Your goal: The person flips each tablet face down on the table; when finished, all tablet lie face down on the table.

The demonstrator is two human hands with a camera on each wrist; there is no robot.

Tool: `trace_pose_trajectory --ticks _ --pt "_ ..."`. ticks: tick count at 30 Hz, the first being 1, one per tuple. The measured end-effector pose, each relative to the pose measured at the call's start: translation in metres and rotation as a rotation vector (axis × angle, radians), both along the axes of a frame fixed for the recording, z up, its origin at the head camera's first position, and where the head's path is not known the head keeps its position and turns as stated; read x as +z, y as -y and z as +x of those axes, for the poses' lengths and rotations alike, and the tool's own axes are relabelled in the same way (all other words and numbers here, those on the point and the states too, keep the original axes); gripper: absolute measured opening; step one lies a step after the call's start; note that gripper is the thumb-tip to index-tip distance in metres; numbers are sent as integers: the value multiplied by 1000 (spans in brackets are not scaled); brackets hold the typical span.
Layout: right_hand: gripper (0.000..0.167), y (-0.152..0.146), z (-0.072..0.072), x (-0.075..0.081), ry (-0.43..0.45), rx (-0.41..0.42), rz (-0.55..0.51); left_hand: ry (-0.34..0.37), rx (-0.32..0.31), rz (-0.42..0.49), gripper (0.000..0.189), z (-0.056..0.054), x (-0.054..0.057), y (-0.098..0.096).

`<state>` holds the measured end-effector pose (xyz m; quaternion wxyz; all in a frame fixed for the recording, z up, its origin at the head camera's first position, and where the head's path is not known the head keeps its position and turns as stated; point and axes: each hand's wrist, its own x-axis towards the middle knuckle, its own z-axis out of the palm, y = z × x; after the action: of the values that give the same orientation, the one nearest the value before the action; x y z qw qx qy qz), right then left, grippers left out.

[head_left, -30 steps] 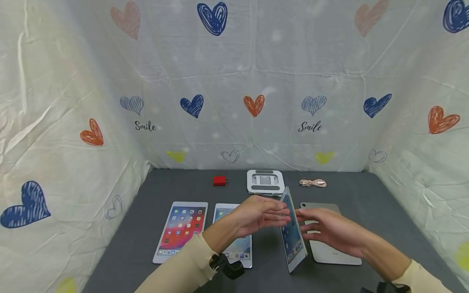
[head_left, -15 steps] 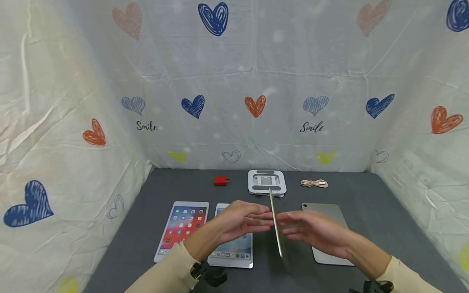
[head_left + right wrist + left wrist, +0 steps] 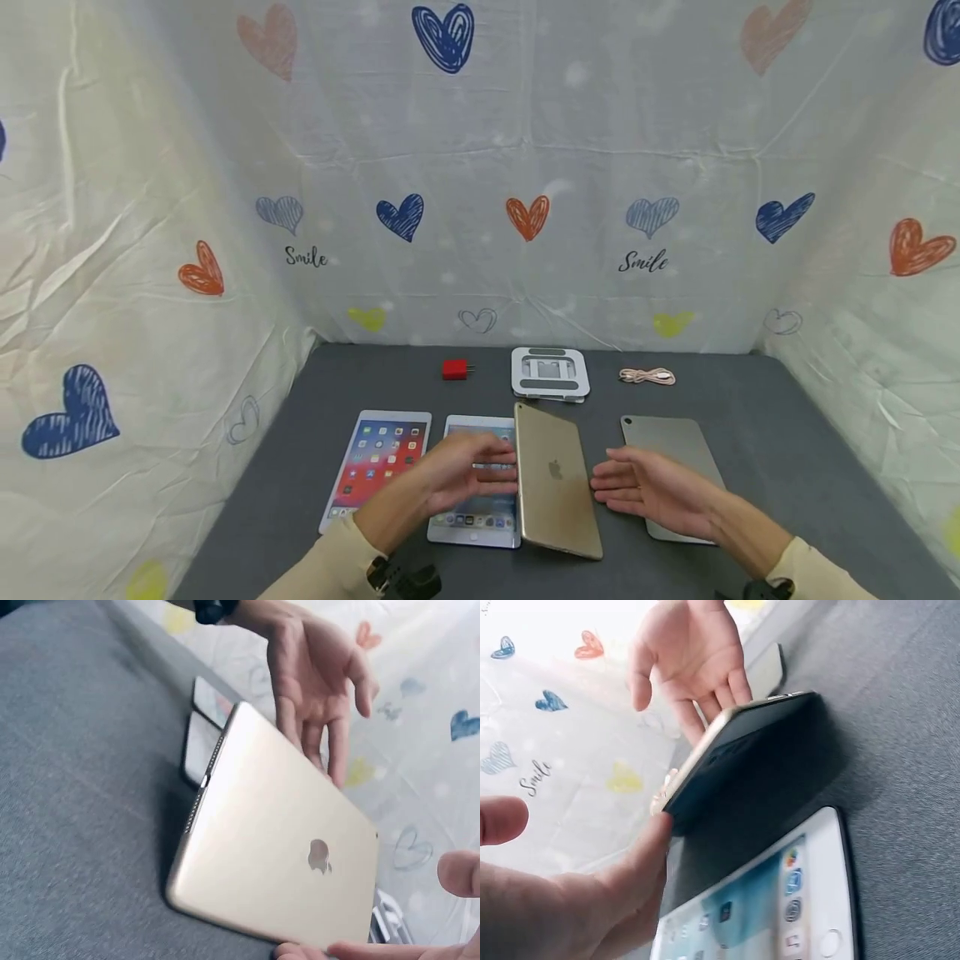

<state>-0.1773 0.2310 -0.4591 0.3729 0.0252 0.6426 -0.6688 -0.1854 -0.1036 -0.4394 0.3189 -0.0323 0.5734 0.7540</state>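
A gold tablet (image 3: 557, 487) leans tilted above the dark table, its back with the apple logo facing up and its left long edge raised. My left hand (image 3: 468, 475) touches that raised edge with straight fingertips, the thumb held apart, as the left wrist view shows. Beside the opposite, lower edge is my right hand (image 3: 654, 490), fingers extended; in the right wrist view its fingertips (image 3: 300, 952) lie at the tablet's border, and contact is hard to judge. The dark screen (image 3: 742, 750) faces downward. Under and left of my left hand lies a white tablet (image 3: 474, 529), screen up.
Another white tablet (image 3: 378, 467) with a lit screen lies at the left. A grey tablet (image 3: 678, 442) rests face down at the right, partly behind my right hand. Along the back are a red charger plug (image 3: 454, 369), a folded white stand (image 3: 550, 373) and a coiled cable (image 3: 647, 376).
The tablet between my hands has swung from screen facing left, through edge-on, to its gold back showing, leaning left to right. My left hand has moved left and slightly down.
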Motion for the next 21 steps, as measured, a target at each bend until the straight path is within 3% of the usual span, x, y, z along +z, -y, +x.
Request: trace_pose_trajectory --ticks 8,21 --pt "81 -12 0 -9 -27 -6 7 10 10 -9 41 -3 -18 -8" --pt "76 -35 8 -10 -60 -59 -12 43 -4 -47 38 -12 -28 -32"
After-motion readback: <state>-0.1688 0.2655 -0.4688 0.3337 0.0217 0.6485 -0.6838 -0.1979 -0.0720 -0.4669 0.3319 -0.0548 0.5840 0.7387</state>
